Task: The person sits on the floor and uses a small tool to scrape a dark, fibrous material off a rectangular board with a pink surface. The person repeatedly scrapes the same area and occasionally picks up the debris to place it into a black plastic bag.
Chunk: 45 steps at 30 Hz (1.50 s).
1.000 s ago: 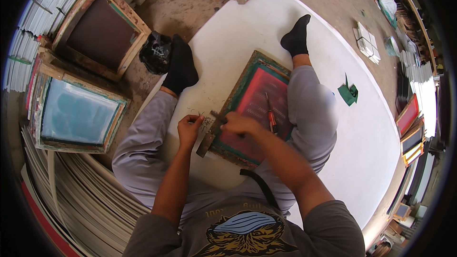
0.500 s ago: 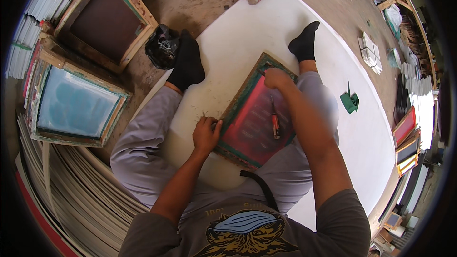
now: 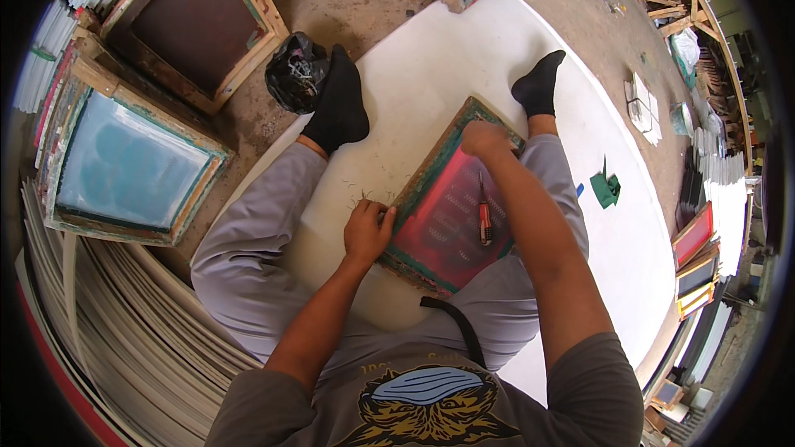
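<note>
A silkscreen frame (image 3: 439, 223) lies aslant between my legs, its worn wooden border edged in green around a pinkish-red mesh with pale markings. On its left edge rests my left hand (image 3: 368, 230), thumb and fingers closed against the wood. My right hand (image 3: 486, 139) is closed at the frame's far end; what it may hold is hidden beneath the fingers. A screwdriver (image 3: 484, 219) with a red and black handle lies on the mesh, below my right forearm. Thin shreds (image 3: 362, 196) are scattered on the white surface (image 3: 397, 149) by my left hand.
A black plastic bag (image 3: 296, 74) stands by my left foot. Other silkscreens, one with pale blue mesh (image 3: 132, 170) and one dark (image 3: 195, 25), lean at the left. A crumpled green piece (image 3: 605, 189) lies to the right, a bundle of white sheets (image 3: 642, 108) beyond.
My right hand has shifted slightly along the frame's far end, its fingers now tucked lower. The whole view has tilted a little; my left hand keeps its place on the edge.
</note>
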Available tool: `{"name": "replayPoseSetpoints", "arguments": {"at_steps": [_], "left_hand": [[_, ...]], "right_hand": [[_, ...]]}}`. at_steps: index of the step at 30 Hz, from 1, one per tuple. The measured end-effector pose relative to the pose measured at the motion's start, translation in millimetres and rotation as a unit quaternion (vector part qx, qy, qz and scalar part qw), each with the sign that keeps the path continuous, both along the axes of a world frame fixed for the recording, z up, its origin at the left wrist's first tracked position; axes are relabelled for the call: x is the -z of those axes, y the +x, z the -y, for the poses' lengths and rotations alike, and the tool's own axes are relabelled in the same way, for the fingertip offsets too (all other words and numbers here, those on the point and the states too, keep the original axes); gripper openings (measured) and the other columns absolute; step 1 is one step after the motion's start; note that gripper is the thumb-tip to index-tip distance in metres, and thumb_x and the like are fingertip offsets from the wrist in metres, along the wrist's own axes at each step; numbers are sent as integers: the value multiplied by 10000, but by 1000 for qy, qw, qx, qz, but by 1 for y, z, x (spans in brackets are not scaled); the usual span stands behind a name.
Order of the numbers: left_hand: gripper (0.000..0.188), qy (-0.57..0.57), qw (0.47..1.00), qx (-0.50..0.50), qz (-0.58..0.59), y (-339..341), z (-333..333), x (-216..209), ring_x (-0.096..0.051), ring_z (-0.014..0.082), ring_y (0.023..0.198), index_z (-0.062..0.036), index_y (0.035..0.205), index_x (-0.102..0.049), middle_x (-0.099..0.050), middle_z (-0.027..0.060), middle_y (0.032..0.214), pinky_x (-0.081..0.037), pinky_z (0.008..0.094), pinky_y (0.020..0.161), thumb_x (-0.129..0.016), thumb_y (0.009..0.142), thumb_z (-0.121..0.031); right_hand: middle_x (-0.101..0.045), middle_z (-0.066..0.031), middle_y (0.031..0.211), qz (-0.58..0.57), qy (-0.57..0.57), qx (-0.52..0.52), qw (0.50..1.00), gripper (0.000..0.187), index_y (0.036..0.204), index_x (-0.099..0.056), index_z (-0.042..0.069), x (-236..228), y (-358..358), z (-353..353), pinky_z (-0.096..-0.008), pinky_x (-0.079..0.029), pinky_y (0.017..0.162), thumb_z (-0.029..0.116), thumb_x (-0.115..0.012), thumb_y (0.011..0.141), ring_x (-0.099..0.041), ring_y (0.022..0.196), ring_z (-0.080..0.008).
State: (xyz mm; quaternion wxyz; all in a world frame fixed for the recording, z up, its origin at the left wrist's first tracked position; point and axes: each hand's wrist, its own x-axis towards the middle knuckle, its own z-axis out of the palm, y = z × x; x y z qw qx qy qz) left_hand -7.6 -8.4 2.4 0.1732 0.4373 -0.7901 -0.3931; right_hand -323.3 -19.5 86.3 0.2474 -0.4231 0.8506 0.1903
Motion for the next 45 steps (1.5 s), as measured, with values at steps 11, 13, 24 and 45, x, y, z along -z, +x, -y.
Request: {"name": "replayPoseSetpoints", "arguments": {"at_steps": [11, 13, 24, 45], "left_hand": [[272, -10, 1000, 5, 11, 0, -1, -2, -675, 305, 888, -60, 933, -733, -657, 106, 967, -542, 416, 770, -685, 956, -327], [274, -8, 1000, 6, 17, -1, -1, -5, -675, 310, 900, -56, 938, -733, -658, 110, 973, -537, 414, 779, -683, 958, -325], [260, 7, 1000, 4, 16, 1, -2, -3, -669, 332, 939, -52, 952, -735, -668, 122, 989, -524, 410, 821, -681, 958, -306], [336, 475, 846, -96, -223, 14, 32, 9, -446, 47, 535, -48, 979, -728, -636, -27, 738, -308, 219, 489, -611, 1052, -354]], "right_hand": [[-694, -302, 1164, 39, -161, 187, 968, 309, 1099, -714, -40, 50, 0, -35, -497, -553, 942, 109, -587, 860, -677, 1121, -435], [-693, -318, 1141, 52, -182, 196, 962, 317, 1099, -704, -51, 54, -2, -40, -495, -550, 938, 106, -595, 845, -678, 1106, -445], [-723, -253, 965, 72, -287, 254, 921, 235, 992, -727, 29, 78, 19, -62, -501, -545, 830, 130, -671, 788, -707, 960, -424], [-719, -124, 839, 614, -24, 220, 758, 390, 1086, -601, 11, 29, 155, -75, -334, -512, 483, 396, -600, 1026, -700, 631, -191]]}}
